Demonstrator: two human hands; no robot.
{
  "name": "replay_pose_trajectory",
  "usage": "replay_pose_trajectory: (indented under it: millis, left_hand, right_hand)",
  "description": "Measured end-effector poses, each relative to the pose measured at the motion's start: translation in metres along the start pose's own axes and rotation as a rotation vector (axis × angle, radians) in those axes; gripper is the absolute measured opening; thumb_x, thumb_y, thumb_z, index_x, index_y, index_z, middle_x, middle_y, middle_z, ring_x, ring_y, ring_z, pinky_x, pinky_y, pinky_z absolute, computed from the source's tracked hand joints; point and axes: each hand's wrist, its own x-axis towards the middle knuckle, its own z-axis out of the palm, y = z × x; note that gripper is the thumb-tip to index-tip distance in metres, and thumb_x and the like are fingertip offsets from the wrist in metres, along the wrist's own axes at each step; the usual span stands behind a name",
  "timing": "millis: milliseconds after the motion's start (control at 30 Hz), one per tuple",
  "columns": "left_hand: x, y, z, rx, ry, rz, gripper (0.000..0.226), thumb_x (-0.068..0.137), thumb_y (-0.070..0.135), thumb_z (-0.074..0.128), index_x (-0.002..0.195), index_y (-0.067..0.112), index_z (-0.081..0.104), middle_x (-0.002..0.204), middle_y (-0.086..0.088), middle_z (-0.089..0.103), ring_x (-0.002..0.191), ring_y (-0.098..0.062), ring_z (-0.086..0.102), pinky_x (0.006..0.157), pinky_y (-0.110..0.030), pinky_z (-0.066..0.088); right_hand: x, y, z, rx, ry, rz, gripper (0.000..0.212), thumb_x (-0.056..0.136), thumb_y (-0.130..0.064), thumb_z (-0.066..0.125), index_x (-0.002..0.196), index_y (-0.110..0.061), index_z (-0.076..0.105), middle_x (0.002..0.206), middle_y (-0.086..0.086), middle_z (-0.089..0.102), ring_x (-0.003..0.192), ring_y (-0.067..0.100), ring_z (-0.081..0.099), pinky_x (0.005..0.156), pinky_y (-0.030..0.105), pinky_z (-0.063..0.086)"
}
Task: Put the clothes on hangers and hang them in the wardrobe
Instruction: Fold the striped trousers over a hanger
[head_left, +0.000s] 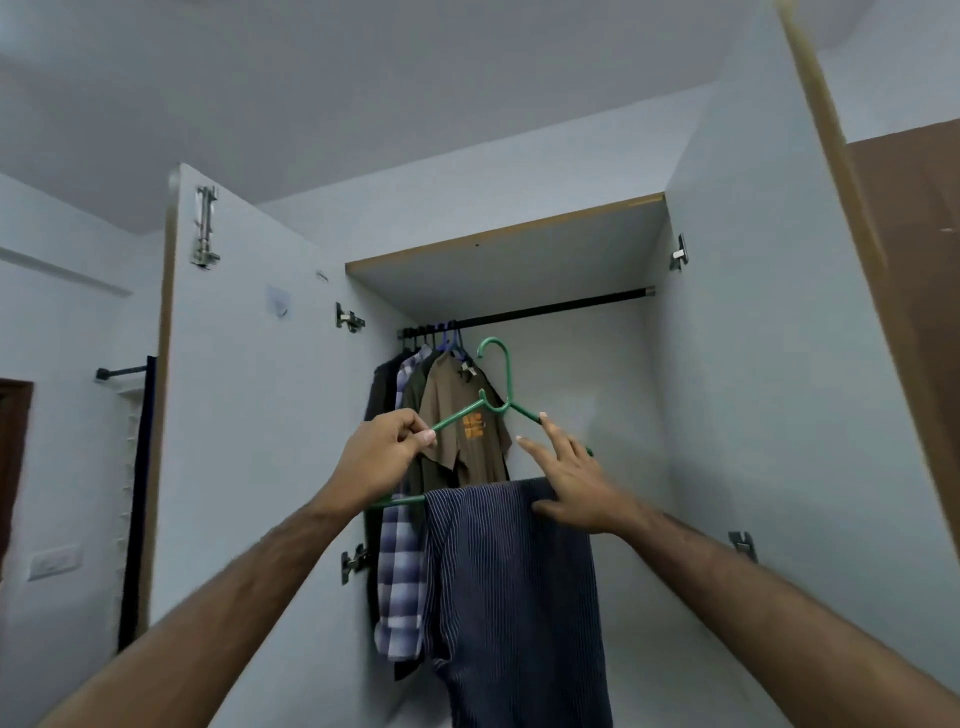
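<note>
My left hand (376, 457) pinches the green plastic hanger (498, 400) carrying dark blue striped trousers (514, 587); my right hand (576, 488) (fingers spread, grip loose) rests on it, below the black wardrobe rail (561, 307).

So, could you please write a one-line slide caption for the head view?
Left hand pinches a green hanger carrying striped trousers, right hand steadying it below the wardrobe rail.

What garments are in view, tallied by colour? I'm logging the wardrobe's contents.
Dark striped, draped over the green hanger: 1
Brown T-shirt: 1
Olive: 1
Blue-white checked shirt: 1
Black: 1
Total: 5; more may be hidden between them.
</note>
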Motion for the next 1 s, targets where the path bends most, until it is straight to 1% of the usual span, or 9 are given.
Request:
replay_pose_trajectory:
  millis: [100, 167, 300, 433, 533, 633, 733, 867, 1000]
  left_hand:
    - [0.051, -0.028, 0.030, -0.011, -0.012, -0.011, 0.015, 0.096, 0.023, 0.066, 0.082, 0.021, 0.068, 0.061, 0.002, 0.061, 0.060, -0.021, 0.060, 0.062, -0.051, 0.059]
    - [0.087, -0.045, 0.046, -0.048, -0.011, -0.032, 0.013, 0.095, 0.021, 0.067, 0.084, 0.016, 0.069, 0.063, 0.001, 0.060, 0.063, -0.024, 0.064, 0.060, -0.053, 0.060]
    - [0.151, -0.079, 0.075, -0.070, 0.032, -0.067, 0.006, 0.090, 0.016, 0.072, 0.084, 0.015, 0.072, 0.053, 0.012, 0.056, 0.054, -0.008, 0.059, 0.059, -0.041, 0.060]
    - [0.203, -0.117, 0.105, 0.089, 0.073, 0.000, 0.002, 0.091, 0.023, 0.072, 0.090, 0.022, 0.070, 0.066, 0.010, 0.062, 0.063, -0.006, 0.059, 0.057, -0.017, 0.042]
    - [0.242, -0.147, 0.131, 0.195, 0.102, 0.031, 0.006, 0.092, 0.033, 0.069, 0.094, 0.028, 0.068, 0.081, 0.009, 0.065, 0.073, -0.013, 0.065, 0.064, -0.028, 0.056]
    - [0.281, -0.173, 0.150, 0.274, 0.139, 0.067, 0.010, 0.089, 0.040, 0.069, 0.089, 0.031, 0.066, 0.081, 0.013, 0.064, 0.088, -0.019, 0.064, 0.081, -0.040, 0.056]
    - [0.322, -0.197, 0.164, 0.331, 0.179, 0.095, 0.010, 0.090, 0.038, 0.070, 0.091, 0.027, 0.069, 0.081, 0.012, 0.063, 0.094, -0.020, 0.063, 0.086, -0.036, 0.049]
    - [0.385, -0.234, 0.169, 0.421, 0.203, 0.129, 0.011, 0.090, 0.038, 0.069, 0.093, 0.027, 0.068, 0.086, 0.007, 0.067, 0.087, -0.017, 0.063, 0.088, -0.042, 0.054]
    - [0.441, -0.261, 0.182, 0.518, 0.202, 0.193, 0.010, 0.094, 0.035, 0.061, 0.097, 0.026, 0.065, 0.097, 0.001, 0.070, 0.087, -0.019, 0.064, 0.081, -0.037, 0.055]
  right_hand:
    - [0.053, 0.033, 0.029, 0.003, -0.014, 0.018, 0.094, 0.093, -0.032, 0.070, 0.162, -0.034, 0.007, 0.166, 0.002, -0.028, 0.156, 0.031, -0.006, 0.125, 0.057, 0.014]
    - [0.090, 0.054, 0.045, -0.012, -0.010, 0.008, 0.091, 0.093, -0.030, 0.069, 0.161, -0.033, 0.009, 0.166, 0.003, -0.028, 0.156, 0.032, -0.005, 0.125, 0.057, 0.015]
    - [0.160, 0.091, 0.073, -0.025, 0.045, -0.017, 0.084, 0.093, -0.029, 0.067, 0.160, -0.032, 0.017, 0.166, 0.003, -0.027, 0.156, 0.032, -0.004, 0.125, 0.057, 0.016]
    - [0.215, 0.119, 0.106, -0.040, 0.047, -0.039, 0.086, 0.092, -0.028, 0.066, 0.160, -0.031, 0.015, 0.167, 0.005, -0.025, 0.156, 0.032, -0.003, 0.125, 0.056, 0.016]
    - [0.253, 0.136, 0.135, -0.063, 0.064, -0.081, 0.087, 0.091, -0.029, 0.066, 0.161, -0.030, 0.013, 0.168, 0.006, -0.021, 0.156, 0.029, -0.002, 0.125, 0.052, 0.015]
    - [0.293, 0.141, 0.168, -0.079, 0.084, -0.127, 0.078, 0.091, -0.026, 0.061, 0.158, -0.028, 0.022, 0.169, 0.003, 0.006, 0.153, 0.026, 0.015, 0.122, 0.050, 0.021]
    - [0.337, 0.142, 0.201, 0.023, 0.067, -0.132, 0.050, 0.093, -0.021, 0.053, 0.142, -0.023, 0.041, 0.142, 0.004, 0.047, 0.132, 0.027, 0.044, 0.113, 0.049, 0.034]
    - [0.407, 0.162, 0.215, 0.033, 0.187, -0.128, 0.016, 0.102, -0.021, 0.049, 0.118, -0.018, 0.050, 0.120, 0.007, 0.058, 0.114, 0.030, 0.053, 0.092, 0.039, 0.040]
    - [0.464, 0.182, 0.225, -0.025, 0.334, -0.112, 0.028, 0.098, -0.012, 0.048, 0.124, -0.020, 0.052, 0.123, 0.004, 0.059, 0.114, 0.028, 0.054, 0.088, 0.040, 0.047]
